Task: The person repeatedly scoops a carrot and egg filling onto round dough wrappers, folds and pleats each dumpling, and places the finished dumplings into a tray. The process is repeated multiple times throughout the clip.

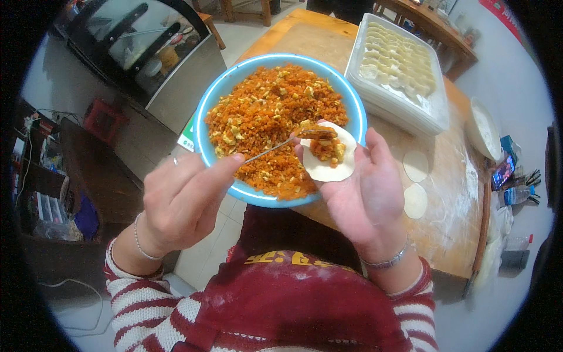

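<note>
My left hand (187,198) grips the thin handle of a metal spoon (269,149), which reaches to the right. Its bowl carries orange filling and is held over a round dough wrapper (323,171). That wrapper rests on the upturned palm and fingers of my right hand (360,193). A small mound of filling (326,152) sits in the middle of the wrapper, under the spoon's tip. Behind and below both hands is a light blue basin (281,202), heaped with chopped orange filling (272,105) flecked with yellow egg-like bits.
Stacked white trays (396,103) at the back right hold rows of dumplings (396,57). Two loose wrappers (415,166) lie on the floured wooden table (444,237). A bowl of flour (484,127), a phone (503,171) and a bottle (519,195) are along the right side. A glass-fronted cabinet (145,44) stands left.
</note>
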Action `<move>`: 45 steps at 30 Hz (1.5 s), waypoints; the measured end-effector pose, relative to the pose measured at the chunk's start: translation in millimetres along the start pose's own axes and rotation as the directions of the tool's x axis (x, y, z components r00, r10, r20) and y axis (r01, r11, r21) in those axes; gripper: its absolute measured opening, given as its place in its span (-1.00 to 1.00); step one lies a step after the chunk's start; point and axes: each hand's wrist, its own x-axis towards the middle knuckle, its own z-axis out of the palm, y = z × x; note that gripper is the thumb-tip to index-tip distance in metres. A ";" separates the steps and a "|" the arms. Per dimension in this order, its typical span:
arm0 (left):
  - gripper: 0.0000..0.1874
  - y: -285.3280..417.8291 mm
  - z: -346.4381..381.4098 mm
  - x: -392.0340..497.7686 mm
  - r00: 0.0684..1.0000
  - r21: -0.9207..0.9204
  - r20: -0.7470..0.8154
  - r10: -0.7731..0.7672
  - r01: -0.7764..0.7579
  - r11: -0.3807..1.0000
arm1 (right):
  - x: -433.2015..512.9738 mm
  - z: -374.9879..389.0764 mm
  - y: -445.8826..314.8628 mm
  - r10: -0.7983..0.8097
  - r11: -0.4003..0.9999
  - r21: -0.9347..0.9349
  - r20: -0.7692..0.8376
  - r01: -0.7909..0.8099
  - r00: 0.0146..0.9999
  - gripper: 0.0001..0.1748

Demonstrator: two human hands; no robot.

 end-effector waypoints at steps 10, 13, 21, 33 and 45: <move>-0.61 4.2 0.2 -7.6 0.998 0.020 -0.021 0.067 -0.066 0.998 | -1.7 -0.4 -1.0 -0.008 0.999 -0.032 -0.034 0.007 0.999 -0.38; -0.63 7.1 1.6 -11.5 0.999 0.014 -0.008 0.052 -0.052 0.999 | -2.8 -1.5 -1.5 -0.018 0.999 -0.039 -0.023 0.017 1.000 -0.38; -0.65 -1.4 -0.3 -37.4 1.000 0.155 -0.029 -0.009 0.014 0.988 | -14.7 -6.6 -10.5 -0.042 0.998 -0.053 -0.081 0.038 0.996 -0.33; -0.49 38.8 4.7 -21.7 0.971 0.124 0.186 -0.149 0.127 0.984 | -57.8 -10.9 -2.7 0.072 0.997 -0.017 -0.034 -0.073 0.997 -0.27; -0.43 102.4 55.9 0.6 0.993 -0.256 -0.110 -0.054 0.024 0.966 | -97.6 -15.9 -2.0 0.176 0.981 -0.071 -0.041 -0.178 0.984 -0.36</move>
